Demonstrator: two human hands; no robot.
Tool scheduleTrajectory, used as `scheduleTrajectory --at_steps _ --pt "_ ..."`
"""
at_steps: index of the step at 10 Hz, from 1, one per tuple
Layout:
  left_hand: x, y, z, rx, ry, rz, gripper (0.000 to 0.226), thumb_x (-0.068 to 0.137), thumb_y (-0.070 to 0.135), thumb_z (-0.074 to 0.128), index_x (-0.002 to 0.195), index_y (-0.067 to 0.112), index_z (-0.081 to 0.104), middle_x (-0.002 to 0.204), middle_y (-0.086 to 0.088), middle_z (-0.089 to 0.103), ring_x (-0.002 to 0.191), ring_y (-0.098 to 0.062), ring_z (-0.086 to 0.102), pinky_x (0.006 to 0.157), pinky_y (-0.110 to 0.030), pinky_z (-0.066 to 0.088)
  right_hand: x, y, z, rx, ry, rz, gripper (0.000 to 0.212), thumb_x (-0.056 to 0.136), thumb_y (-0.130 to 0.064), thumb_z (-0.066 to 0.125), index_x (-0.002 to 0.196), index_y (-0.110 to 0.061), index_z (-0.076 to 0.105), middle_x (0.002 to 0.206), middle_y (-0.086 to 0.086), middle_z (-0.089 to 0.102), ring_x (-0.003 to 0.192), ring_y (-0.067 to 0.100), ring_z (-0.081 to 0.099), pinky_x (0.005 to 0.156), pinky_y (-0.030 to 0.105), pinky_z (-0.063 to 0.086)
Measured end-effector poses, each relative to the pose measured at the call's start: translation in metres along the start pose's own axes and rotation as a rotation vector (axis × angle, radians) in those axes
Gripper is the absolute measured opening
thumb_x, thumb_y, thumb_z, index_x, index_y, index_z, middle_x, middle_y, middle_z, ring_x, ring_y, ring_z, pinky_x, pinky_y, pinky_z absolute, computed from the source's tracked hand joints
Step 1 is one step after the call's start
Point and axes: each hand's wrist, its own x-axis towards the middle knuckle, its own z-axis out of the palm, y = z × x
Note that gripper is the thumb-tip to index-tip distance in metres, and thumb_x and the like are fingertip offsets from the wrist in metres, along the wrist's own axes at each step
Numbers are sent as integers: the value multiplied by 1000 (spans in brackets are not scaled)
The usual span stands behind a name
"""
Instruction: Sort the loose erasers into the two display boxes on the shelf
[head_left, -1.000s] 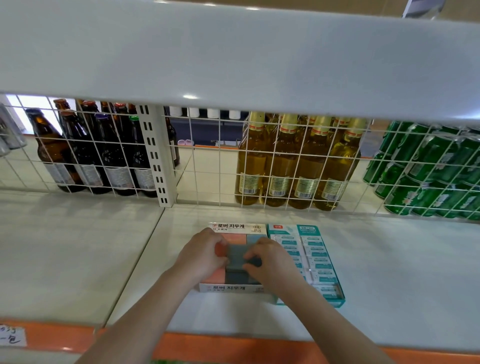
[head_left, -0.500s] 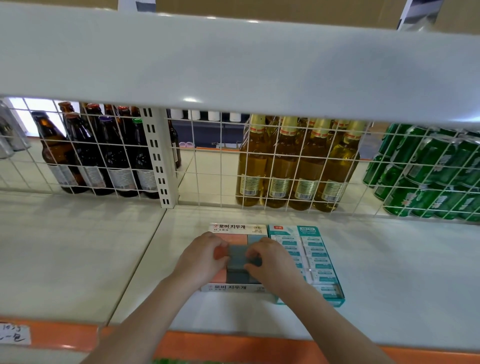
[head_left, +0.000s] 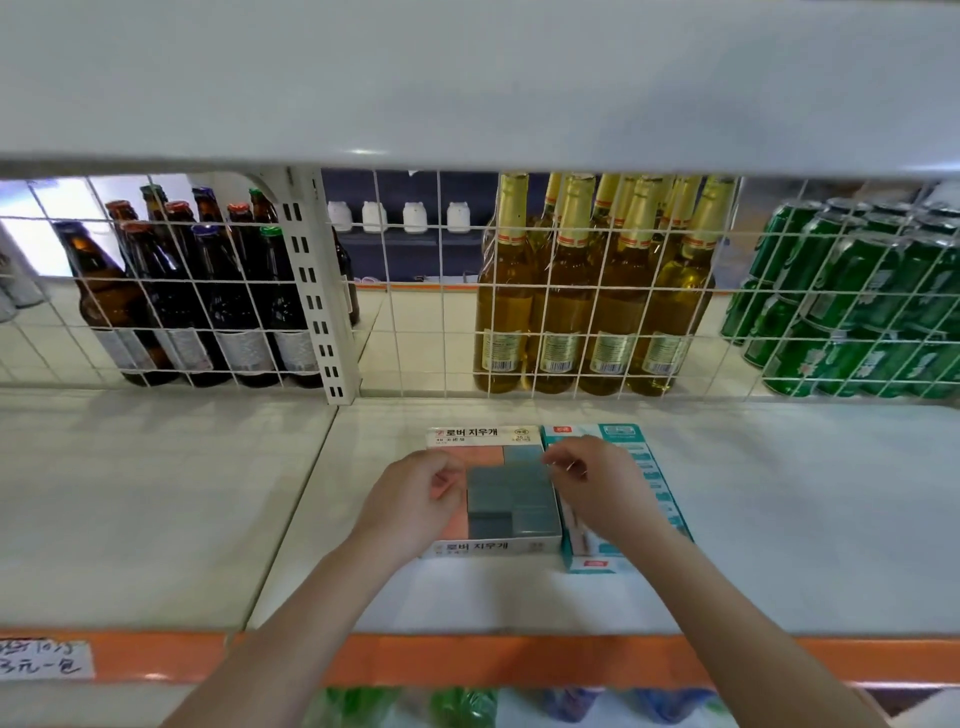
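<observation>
From the head camera, two display boxes sit side by side on the white shelf (head_left: 779, 519): the pink-and-grey box (head_left: 485, 434) on the left and the teal box (head_left: 621, 431) touching it on the right. Grey erasers (head_left: 511, 499) lie packed in the right half of the left box, their block running away from the person, directly between the two hands. The left hand (head_left: 415, 499) hovers over the pink side with fingers loosely curled and holding nothing visible. The right hand (head_left: 592, 483) hangs over the seam between the boxes, thumb and fingertips near each other; whether they pinch anything cannot be told. Both hands are about equally near the grey stack, the right nearer the teal box. Brown and yellow bottles stand behind the wire grid.
</observation>
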Motion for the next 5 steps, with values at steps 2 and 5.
scheduleTrajectory --at_steps 2,5 --pt "-17 14 3 -92 -30 18 19 89 13 57 106 15 67 96 6 63 82 -3 55 67 3 37 -26 5 2 61 36 7 23 93 -18 50 112 -24 62 114 -4 63 91 8 56 74 18 47" --pt "-69 36 4 -116 -176 20 19 89 14 58 104 15 68 92 9 62 76 8 51 67 1 38 -78 23 -10 139 76 36 17 86 -9 57 98 -14 69 86 -3 65 75 11 58 64 12 42"
